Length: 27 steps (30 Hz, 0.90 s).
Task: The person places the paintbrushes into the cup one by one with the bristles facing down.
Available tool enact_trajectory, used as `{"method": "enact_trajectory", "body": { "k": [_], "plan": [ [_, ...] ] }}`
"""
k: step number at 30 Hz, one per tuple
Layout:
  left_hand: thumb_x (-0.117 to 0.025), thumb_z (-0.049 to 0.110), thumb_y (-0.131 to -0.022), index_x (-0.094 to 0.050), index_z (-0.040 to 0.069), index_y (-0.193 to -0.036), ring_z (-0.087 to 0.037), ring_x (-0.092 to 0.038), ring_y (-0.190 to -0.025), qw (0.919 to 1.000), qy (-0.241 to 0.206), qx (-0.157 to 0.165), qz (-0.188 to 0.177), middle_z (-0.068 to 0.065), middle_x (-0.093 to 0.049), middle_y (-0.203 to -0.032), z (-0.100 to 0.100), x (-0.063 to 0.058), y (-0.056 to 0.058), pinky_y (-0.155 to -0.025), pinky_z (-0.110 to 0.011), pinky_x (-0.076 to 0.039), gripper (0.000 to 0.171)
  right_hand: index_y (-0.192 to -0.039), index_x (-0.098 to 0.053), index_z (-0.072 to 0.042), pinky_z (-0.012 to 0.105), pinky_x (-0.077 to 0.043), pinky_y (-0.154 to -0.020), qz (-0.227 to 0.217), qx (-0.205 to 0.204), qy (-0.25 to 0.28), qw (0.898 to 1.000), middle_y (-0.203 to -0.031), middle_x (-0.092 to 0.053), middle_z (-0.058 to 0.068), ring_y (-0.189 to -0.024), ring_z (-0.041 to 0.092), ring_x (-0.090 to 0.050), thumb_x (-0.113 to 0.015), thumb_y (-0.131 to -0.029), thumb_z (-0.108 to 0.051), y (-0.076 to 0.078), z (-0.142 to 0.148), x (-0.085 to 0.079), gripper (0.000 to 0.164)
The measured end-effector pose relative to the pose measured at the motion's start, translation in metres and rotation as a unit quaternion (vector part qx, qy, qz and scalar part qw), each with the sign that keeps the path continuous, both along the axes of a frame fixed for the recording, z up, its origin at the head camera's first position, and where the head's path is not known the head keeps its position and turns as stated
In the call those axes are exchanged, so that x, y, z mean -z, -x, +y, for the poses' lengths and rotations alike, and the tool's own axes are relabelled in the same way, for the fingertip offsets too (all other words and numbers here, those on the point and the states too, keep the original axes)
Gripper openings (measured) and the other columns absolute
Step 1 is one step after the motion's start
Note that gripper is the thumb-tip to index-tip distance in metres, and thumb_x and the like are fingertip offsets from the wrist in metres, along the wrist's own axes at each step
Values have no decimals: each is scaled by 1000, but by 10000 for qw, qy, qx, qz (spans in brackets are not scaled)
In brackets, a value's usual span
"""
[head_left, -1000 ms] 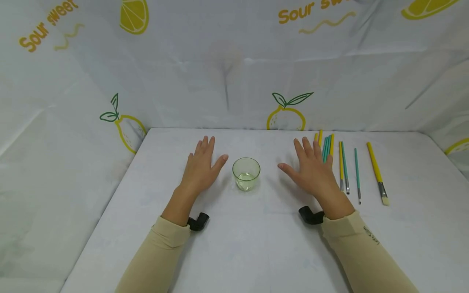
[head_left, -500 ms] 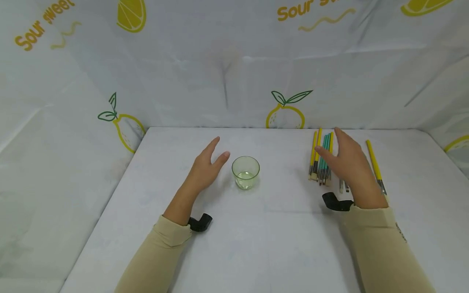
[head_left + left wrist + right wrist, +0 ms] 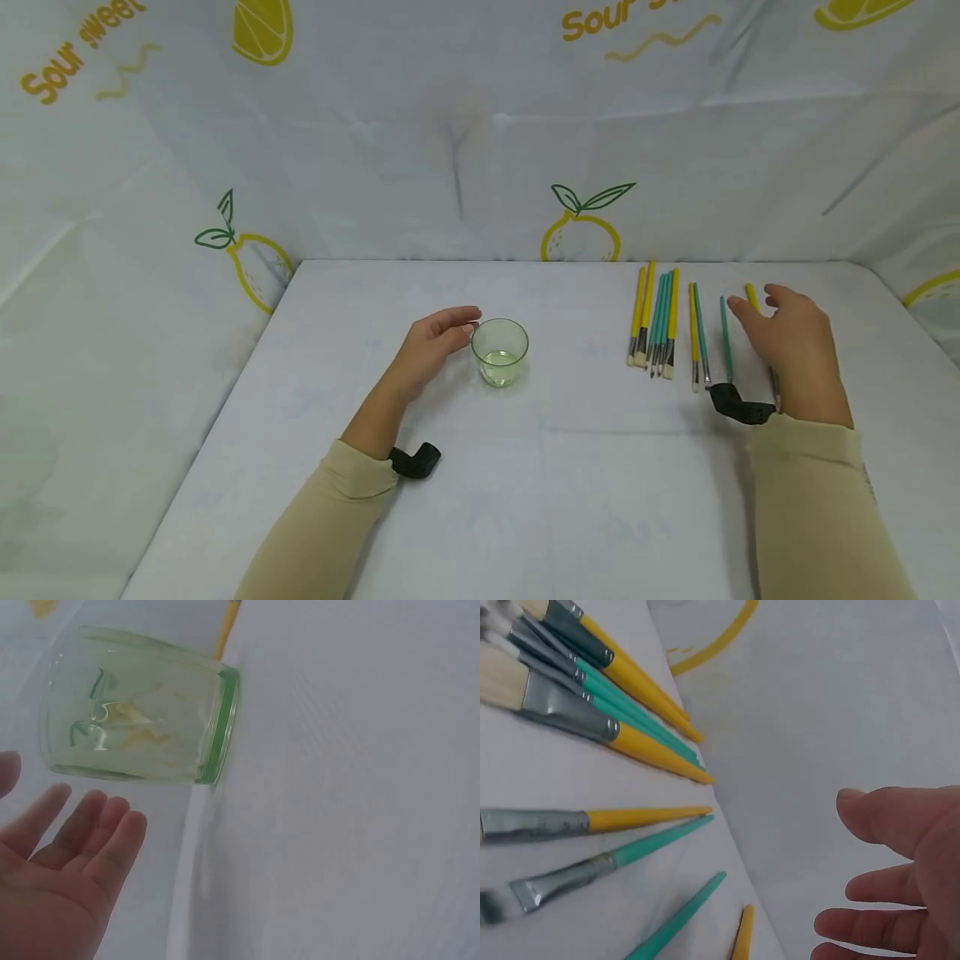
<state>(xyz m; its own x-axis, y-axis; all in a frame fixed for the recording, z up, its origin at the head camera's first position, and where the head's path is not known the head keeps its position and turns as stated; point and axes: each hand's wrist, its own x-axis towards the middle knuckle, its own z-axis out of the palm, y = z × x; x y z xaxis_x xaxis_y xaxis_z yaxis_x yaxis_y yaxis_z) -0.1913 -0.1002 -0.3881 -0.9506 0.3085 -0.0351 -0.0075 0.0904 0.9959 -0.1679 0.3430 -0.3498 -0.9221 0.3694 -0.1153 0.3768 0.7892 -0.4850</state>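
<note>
A clear green-tinted glass (image 3: 499,353) stands upright on the table, with what looks like a little clear liquid or a thick base at its bottom. Close to its left side is my left hand (image 3: 426,354), fingers loosely extended; the left wrist view shows a small gap between the fingertips and the glass (image 3: 142,712). My right hand (image 3: 793,354) hovers at the right with thumb and fingers apart, holding nothing. Beneath it lies a yellow-handled paintbrush (image 3: 752,295), mostly hidden by the hand. A thin teal brush (image 3: 725,333) lies just left of it.
Several yellow and teal paintbrushes (image 3: 660,312) lie bunched on the white table (image 3: 555,500), bristles toward me. A yellow brush (image 3: 693,325) and a teal brush (image 3: 701,321) lie beside them. A white lemon-print cloth (image 3: 375,167) hangs behind the table's back edge.
My right hand has moved right, from over the bunched brushes to the rightmost yellow one. My left hand has turned and its fingers have come nearer the glass, which stays put.
</note>
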Motion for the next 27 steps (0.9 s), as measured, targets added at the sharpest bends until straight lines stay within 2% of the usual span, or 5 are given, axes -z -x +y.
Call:
{"method": "enact_trajectory", "body": {
  "k": [4, 11, 15, 21, 27],
  "plan": [
    [-53, 13, -98, -60, 4, -131, -19, -55, -127, 9995, -240, 99, -188, -10, -59, -138, 1, 6, 1, -107, -33, -46, 35, -150, -19, 11, 66, -34, -105, -364, 122, 24, 9993, -145, -34, 38, -131, 55, -31, -34, -100, -54, -2, 15, 7, 84],
    [-55, 11, -97, -64, 1, -125, -19, -61, -115, 9993, -314, -111, -147, -11, -65, -128, 4, 9, 1, -100, -31, -52, 32, -145, -29, 16, 64, -42, -99, -587, 440, 154, 9972, -138, -38, 41, -123, 53, -40, -41, -100, -43, -6, 28, 18, 75],
    [-58, 9, -96, -65, 1, -124, -18, -62, -115, 9990, -369, -179, -153, -12, -66, -126, 4, 11, 1, -98, -30, -53, 30, -140, -38, 16, 62, -46, -92, -700, 499, 216, 9961, -137, -40, 41, -119, 52, -44, -47, -99, -38, -7, 32, 25, 69],
    [-60, 6, -94, -66, 1, -122, -18, -62, -117, 9984, -440, -225, -264, -11, -67, -126, 4, 12, 1, -97, -29, -53, 30, -133, -47, 15, 48, -53, -72, -590, 506, 307, 9965, -130, -45, 39, -105, 47, -51, -54, -97, -25, -5, 35, 34, 55],
    [-60, 5, -94, -66, 0, -122, -18, -62, -116, 9980, -488, -250, -317, -13, -66, -126, 5, 12, 1, -97, -30, -53, 30, -131, -50, 15, 53, -51, -78, -474, 585, 223, 9969, -130, -47, 37, -110, 48, -47, -54, -96, -20, -6, 36, 38, 50]
  ]
}}
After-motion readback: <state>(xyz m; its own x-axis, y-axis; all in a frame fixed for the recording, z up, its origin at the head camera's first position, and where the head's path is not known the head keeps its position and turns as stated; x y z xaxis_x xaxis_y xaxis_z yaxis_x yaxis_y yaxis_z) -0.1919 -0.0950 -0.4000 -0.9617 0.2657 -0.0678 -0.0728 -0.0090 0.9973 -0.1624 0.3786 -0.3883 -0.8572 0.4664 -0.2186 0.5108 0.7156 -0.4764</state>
